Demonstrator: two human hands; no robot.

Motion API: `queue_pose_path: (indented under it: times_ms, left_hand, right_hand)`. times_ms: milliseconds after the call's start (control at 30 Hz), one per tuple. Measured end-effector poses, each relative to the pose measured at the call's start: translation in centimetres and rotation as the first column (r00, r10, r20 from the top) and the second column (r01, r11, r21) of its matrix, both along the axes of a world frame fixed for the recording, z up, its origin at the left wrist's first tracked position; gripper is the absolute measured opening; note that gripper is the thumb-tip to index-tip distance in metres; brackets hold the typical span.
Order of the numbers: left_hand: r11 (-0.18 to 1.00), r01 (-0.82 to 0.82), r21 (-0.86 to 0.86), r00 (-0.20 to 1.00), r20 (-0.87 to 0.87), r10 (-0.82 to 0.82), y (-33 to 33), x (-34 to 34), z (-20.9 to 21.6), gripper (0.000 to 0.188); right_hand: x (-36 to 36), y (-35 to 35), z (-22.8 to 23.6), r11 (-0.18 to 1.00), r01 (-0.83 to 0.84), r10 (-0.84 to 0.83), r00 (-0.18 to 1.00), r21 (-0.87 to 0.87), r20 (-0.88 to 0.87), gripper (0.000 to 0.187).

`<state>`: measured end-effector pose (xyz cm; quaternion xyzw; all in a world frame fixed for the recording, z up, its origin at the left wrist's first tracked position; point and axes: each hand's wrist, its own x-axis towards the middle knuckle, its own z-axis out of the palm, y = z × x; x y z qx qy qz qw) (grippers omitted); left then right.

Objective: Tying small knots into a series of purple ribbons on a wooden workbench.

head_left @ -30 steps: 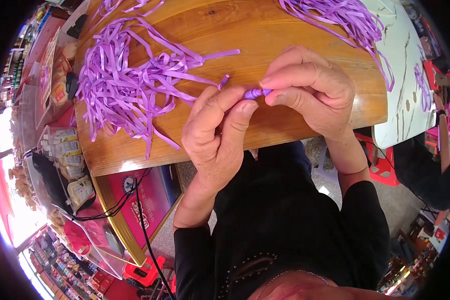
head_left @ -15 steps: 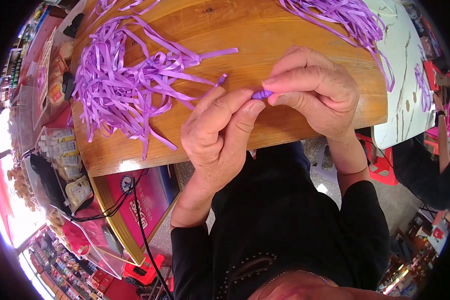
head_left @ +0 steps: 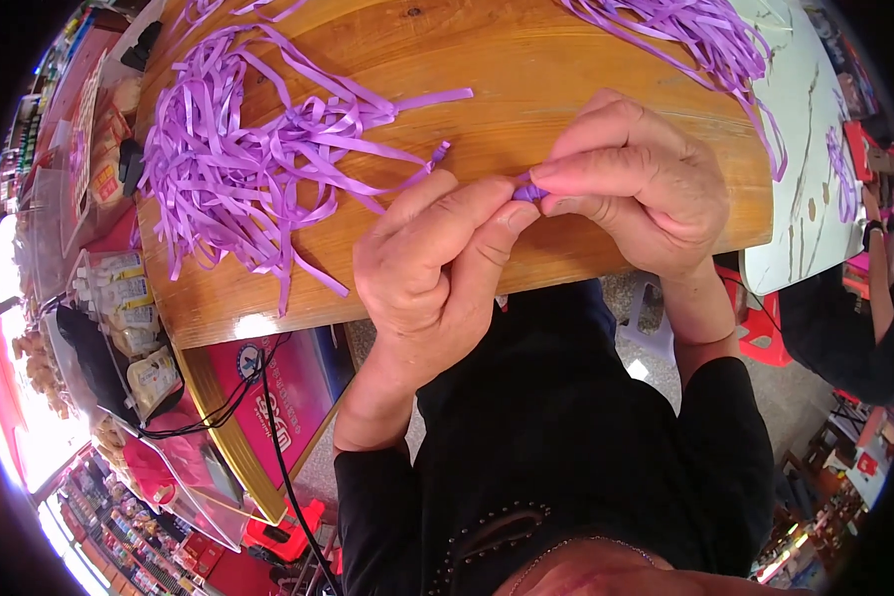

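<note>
Both hands meet in front of my chest, above the near edge of the wooden table [head_left: 397, 248]. Between their fingertips sits a small rolled purple ribbon [head_left: 529, 193]. My left hand [head_left: 432, 258] pinches its left end with thumb and forefinger. From the other side, my right hand [head_left: 646, 184] grips it with thumb and fingers closed. Much of the roll is hidden by the fingertips. Just left of the hands lies a large tangled pile of purple ribbons [head_left: 238, 159]; one strand with a coiled tip [head_left: 441, 151] reaches close to my left hand.
A second bundle of purple ribbons [head_left: 690, 40] lies at the far right. Beyond it stands a white marbled table [head_left: 800, 223], where another person's arm [head_left: 879, 268] shows. Packets in a clear container [head_left: 124, 298] stand at the left, with black cables [head_left: 273, 397] hanging below.
My right hand has shifted slightly right and turned a little at the roll. The left hand has moved barely leftward; both still pinch the ribbon.
</note>
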<state>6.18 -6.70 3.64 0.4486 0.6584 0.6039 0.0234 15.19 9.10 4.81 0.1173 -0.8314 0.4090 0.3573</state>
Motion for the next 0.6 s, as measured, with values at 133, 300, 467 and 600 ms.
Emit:
queue_pose_path:
  times_ms: [133,300,467,600]
  left_hand:
    - [0.997,0.013,-0.072,0.991,-0.128,-0.022,0.1,0.0,1.4,0.015]
    - [0.992,0.12,-0.033,0.983,-0.135,-0.123,0.4,-0.6,1.6,0.016]
    - [0.962,0.215,-0.168,0.976,-0.006,-0.219,0.0,-0.6,2.0,0.015]
    - [0.97,0.225,-0.094,0.974,0.045,-0.221,0.7,-0.6,1.9,0.013]
  right_hand:
    - [0.1,0.3,0.4,0.999,0.005,-0.004,1.0,0.054,-0.025,0.022]
    - [0.4,0.5,1.0,0.992,-0.044,0.054,0.995,0.122,-0.082,0.023]
    - [0.8,0.7,1.1,0.992,-0.059,0.064,0.997,0.115,-0.043,0.024]
    - [0.8,1.1,0.8,0.989,-0.02,0.032,0.997,0.149,-0.076,0.024]
